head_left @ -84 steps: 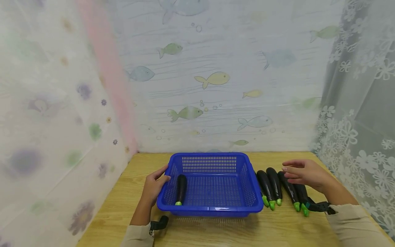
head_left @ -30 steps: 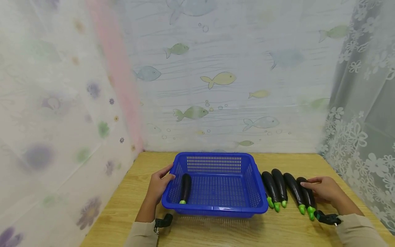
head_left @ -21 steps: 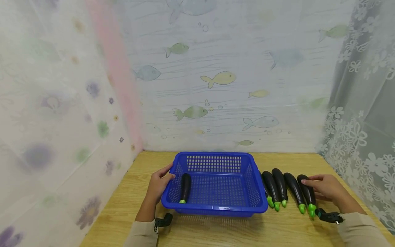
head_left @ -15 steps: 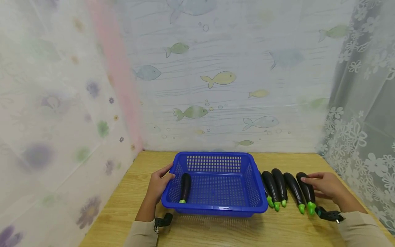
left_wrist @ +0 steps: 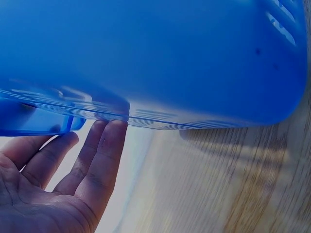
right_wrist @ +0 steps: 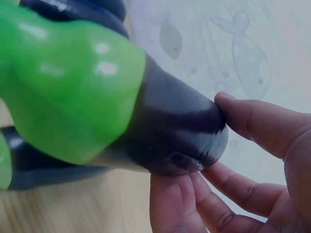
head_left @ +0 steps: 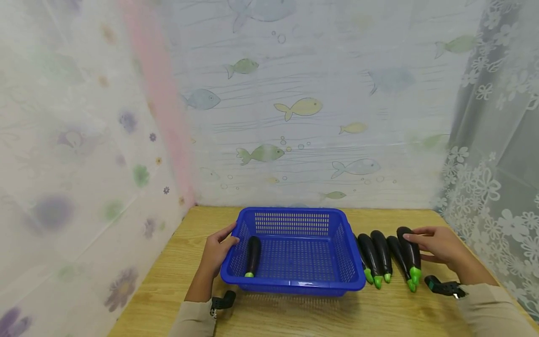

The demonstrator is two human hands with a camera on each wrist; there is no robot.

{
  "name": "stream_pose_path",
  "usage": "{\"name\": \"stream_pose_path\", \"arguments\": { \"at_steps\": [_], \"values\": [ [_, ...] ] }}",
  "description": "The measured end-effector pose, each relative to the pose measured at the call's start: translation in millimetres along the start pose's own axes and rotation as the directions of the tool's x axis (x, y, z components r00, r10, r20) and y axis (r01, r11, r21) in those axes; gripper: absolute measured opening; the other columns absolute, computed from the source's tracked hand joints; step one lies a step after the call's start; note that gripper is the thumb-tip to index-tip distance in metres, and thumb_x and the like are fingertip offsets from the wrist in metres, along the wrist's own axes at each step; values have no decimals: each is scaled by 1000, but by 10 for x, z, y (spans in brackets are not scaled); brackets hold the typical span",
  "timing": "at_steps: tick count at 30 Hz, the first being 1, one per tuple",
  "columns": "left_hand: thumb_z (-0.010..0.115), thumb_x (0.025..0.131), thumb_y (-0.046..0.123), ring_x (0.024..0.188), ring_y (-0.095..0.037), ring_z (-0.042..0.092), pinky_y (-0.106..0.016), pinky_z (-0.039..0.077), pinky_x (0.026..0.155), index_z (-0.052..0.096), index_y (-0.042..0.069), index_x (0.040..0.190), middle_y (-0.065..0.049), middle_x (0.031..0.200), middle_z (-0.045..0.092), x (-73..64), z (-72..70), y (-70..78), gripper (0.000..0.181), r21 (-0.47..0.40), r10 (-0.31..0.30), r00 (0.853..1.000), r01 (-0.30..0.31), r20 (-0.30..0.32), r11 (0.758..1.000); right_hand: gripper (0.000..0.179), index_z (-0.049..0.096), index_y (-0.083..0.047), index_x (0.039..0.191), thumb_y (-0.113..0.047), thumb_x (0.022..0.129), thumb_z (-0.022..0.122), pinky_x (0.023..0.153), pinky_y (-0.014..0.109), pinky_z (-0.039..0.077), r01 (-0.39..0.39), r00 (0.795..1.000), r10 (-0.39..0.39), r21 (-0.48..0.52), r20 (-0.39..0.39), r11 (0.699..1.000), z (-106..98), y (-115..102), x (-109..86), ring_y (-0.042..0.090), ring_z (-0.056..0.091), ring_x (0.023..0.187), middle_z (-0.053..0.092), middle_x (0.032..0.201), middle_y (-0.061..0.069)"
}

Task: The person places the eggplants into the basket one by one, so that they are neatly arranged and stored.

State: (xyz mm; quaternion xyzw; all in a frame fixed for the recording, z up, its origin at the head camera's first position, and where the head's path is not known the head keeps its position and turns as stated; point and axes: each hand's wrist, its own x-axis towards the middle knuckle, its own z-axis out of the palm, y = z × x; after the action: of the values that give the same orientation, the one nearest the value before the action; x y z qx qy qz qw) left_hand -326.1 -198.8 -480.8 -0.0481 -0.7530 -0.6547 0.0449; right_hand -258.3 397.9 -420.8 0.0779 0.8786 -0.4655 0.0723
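My right hand pinches a black eggplant with a green stem end, thumb on one side and fingers on the other. In the right wrist view this eggplant points its green end toward the camera. It overlaps another eggplant in the head view. On the left, my left hand holds the side of a blue plastic basket, thumb at the rim. Fingertips press the basket's outer wall in the left wrist view. One eggplant lies inside, along the basket's left wall.
Several more eggplants lie side by side on the wooden table, right of the basket. The nearest is partly hidden by the basket's edge. Behind the table hangs a fish-print sheet; a lace curtain hangs on the right.
My right hand came down onto the rightmost eggplant, took hold of it, then raised it and carried it left over its neighbour. My left hand stays on the basket.
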Motion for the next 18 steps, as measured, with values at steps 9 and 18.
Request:
{"name": "stream_pose_path", "arguments": {
  "at_steps": [9, 18],
  "values": [
    [70, 96, 16, 126, -40, 64, -47, 61, 92, 59, 17, 148, -14, 156, 51, -11, 4, 31, 53, -13, 5, 1000, -5, 7, 1000, 91, 34, 13, 153, -55, 99, 61, 89, 42, 62, 47, 999, -47, 9, 3, 999, 84, -205, -41, 53, 50, 135, 36, 155, 40],
    [68, 97, 15, 131, -41, 61, -49, 59, 94, 57, 16, 150, -14, 158, 48, -5, -4, 30, 54, -11, 11, 1000, -10, 14, 1000, 88, 34, 11, 153, -52, 100, 62, 90, 41, 62, 67, 998, -68, 38, 9, 997, 159, -393, -27, 52, 52, 135, 37, 154, 38]
  ]
}}
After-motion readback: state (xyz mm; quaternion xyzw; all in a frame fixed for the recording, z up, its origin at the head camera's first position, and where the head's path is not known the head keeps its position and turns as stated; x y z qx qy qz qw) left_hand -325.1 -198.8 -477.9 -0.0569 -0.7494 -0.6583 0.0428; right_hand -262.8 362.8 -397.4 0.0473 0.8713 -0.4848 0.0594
